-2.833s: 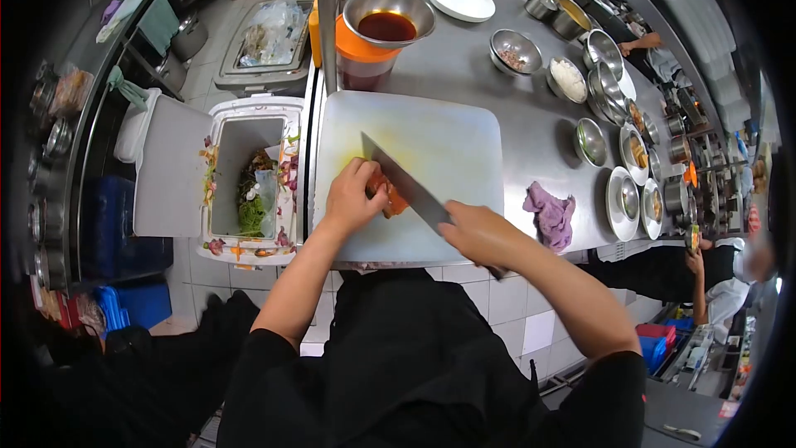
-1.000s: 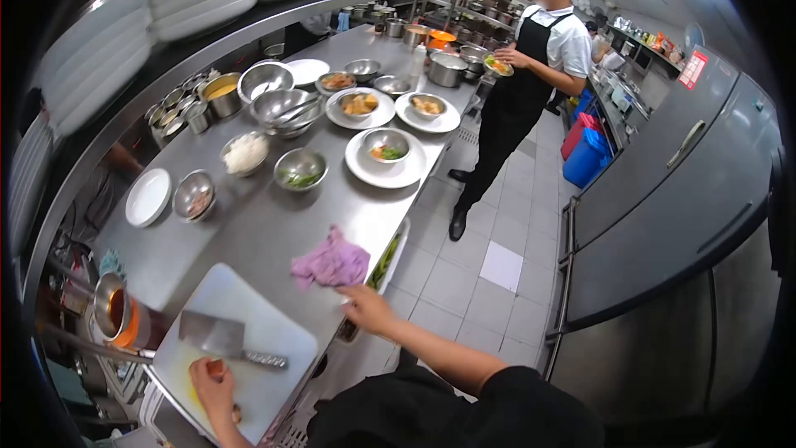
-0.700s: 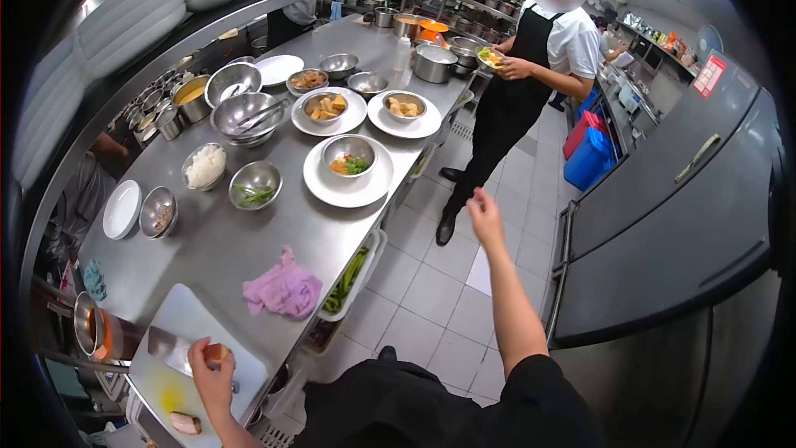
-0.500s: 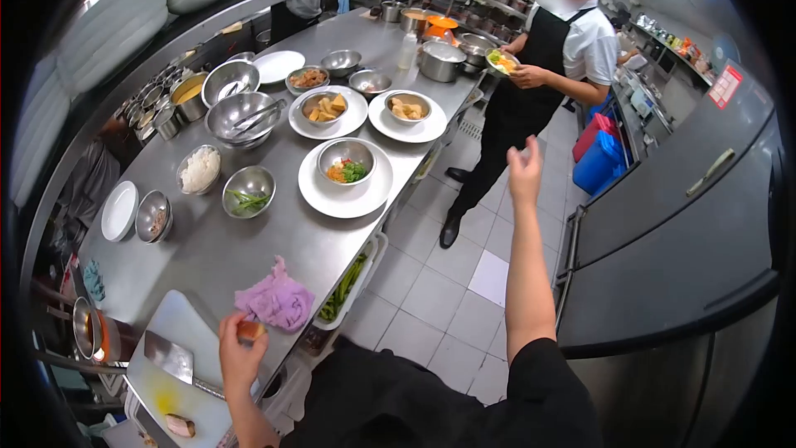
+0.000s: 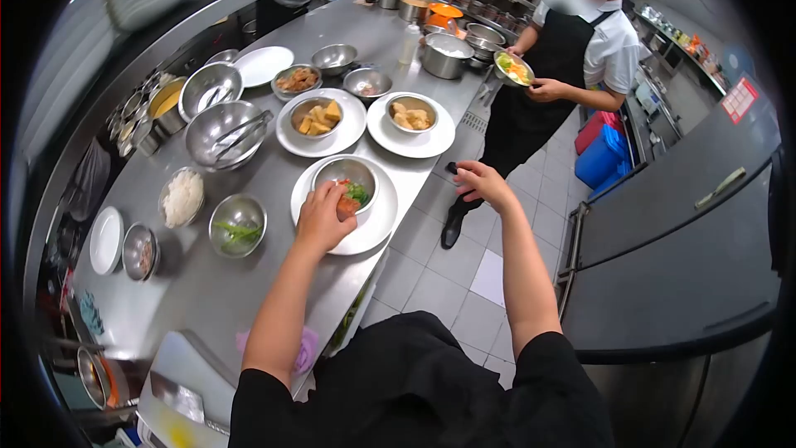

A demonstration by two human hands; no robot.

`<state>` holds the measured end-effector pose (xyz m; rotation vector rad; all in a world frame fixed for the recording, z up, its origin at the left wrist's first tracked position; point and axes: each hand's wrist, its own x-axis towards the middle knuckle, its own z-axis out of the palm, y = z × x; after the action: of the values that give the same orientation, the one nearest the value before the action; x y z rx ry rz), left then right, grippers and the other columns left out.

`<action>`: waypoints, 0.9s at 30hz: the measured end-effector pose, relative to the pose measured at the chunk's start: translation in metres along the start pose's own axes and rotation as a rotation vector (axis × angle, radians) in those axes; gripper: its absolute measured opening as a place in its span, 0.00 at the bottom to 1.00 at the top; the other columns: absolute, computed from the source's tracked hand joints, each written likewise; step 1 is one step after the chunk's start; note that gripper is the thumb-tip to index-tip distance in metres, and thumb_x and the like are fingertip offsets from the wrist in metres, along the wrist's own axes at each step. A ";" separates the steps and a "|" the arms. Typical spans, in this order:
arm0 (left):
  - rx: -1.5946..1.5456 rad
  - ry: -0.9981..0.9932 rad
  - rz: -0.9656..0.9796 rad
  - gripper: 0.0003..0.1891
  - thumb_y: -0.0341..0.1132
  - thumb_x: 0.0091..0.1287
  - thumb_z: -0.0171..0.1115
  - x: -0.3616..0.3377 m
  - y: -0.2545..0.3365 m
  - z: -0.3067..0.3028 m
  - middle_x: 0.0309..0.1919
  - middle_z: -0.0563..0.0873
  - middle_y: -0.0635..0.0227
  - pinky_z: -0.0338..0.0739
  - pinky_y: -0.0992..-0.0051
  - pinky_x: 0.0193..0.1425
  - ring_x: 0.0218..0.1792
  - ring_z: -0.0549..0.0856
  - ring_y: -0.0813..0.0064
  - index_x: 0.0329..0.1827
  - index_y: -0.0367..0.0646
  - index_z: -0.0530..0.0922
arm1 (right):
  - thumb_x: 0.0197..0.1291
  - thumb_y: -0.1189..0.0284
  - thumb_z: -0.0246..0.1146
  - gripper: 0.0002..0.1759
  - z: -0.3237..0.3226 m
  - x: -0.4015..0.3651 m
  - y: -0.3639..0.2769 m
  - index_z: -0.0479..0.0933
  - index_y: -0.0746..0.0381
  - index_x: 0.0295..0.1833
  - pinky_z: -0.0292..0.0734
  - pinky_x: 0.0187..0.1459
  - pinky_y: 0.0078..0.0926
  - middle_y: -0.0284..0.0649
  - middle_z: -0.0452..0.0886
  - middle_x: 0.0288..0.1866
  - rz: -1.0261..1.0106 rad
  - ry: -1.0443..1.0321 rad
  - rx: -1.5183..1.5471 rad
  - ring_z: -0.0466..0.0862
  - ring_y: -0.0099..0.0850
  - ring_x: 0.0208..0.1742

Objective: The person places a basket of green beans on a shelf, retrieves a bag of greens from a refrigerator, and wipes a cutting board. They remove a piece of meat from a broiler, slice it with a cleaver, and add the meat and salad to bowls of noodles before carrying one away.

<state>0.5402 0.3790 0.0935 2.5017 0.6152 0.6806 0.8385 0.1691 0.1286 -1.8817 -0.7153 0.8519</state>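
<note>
My left hand (image 5: 326, 220) reaches over the steel bowl (image 5: 362, 172) on the nearest white plate (image 5: 384, 217). Its fingers close on a small orange-brown piece of food (image 5: 347, 204), low at the bowl's rim. Chopped green herbs (image 5: 356, 192) and some red bits show inside the bowl beside the fingers. My right hand (image 5: 487, 185) hangs in the air past the table edge, fingers bent and apart, holding nothing visible. A bowl of yellow chunks (image 5: 318, 122) and a bowl of pale chunks (image 5: 410, 116) stand on plates behind.
A co-worker (image 5: 564, 58) stands across the aisle holding a bowl of food (image 5: 514, 70). Bowls of rice (image 5: 182, 197) and green vegetables (image 5: 239, 232), plus tongs (image 5: 240, 134), lie to the left. A cutting board (image 5: 177, 350) with a wide metal blade and a purple cloth (image 5: 308, 349) are near me.
My left hand has moved from beside the cutting board forward to the bowl of herbs, carrying the piece of food. My right hand has come lower and left.
</note>
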 end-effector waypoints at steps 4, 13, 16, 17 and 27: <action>0.121 -0.144 -0.034 0.29 0.41 0.49 0.68 0.038 -0.025 0.042 0.56 0.74 0.59 0.69 0.61 0.61 0.56 0.73 0.54 0.57 0.46 0.74 | 0.66 0.60 0.57 0.27 -0.039 0.035 0.018 0.65 0.64 0.65 0.81 0.37 0.29 0.45 0.78 0.52 0.018 0.194 0.263 0.84 0.33 0.40; 0.033 0.012 -0.224 0.30 0.45 0.56 0.69 0.067 0.006 0.047 0.63 0.72 0.49 0.66 0.60 0.65 0.62 0.72 0.51 0.59 0.39 0.74 | 0.68 0.57 0.54 0.25 -0.150 0.168 0.050 0.64 0.64 0.60 0.82 0.34 0.32 0.45 0.74 0.52 -0.017 0.432 0.578 0.83 0.36 0.40; -0.038 0.070 -0.315 0.26 0.41 0.58 0.68 0.072 0.028 0.054 0.61 0.73 0.50 0.68 0.63 0.64 0.60 0.74 0.53 0.58 0.40 0.74 | 0.67 0.49 0.53 0.32 -0.172 0.220 0.056 0.61 0.66 0.61 0.82 0.33 0.37 0.50 0.67 0.57 0.003 0.492 0.736 0.82 0.41 0.43; -0.121 0.079 -0.372 0.25 0.39 0.59 0.67 0.073 0.035 0.057 0.60 0.74 0.52 0.71 0.65 0.62 0.58 0.76 0.56 0.58 0.40 0.75 | 0.67 0.49 0.53 0.32 -0.175 0.234 0.058 0.61 0.66 0.61 0.82 0.33 0.37 0.50 0.67 0.57 0.012 0.475 0.740 0.82 0.41 0.43; -0.369 0.153 -0.532 0.17 0.30 0.61 0.65 0.109 0.075 0.101 0.54 0.77 0.62 0.77 0.76 0.46 0.42 0.81 0.73 0.53 0.38 0.76 | 0.63 0.70 0.50 0.16 -0.175 0.276 0.059 0.65 0.65 0.55 0.83 0.32 0.37 0.45 0.76 0.47 -0.092 0.490 1.084 0.80 0.37 0.41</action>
<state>0.7034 0.3452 0.0942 1.8461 1.0522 0.7012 1.1479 0.2674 0.0618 -0.9784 0.0192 0.5016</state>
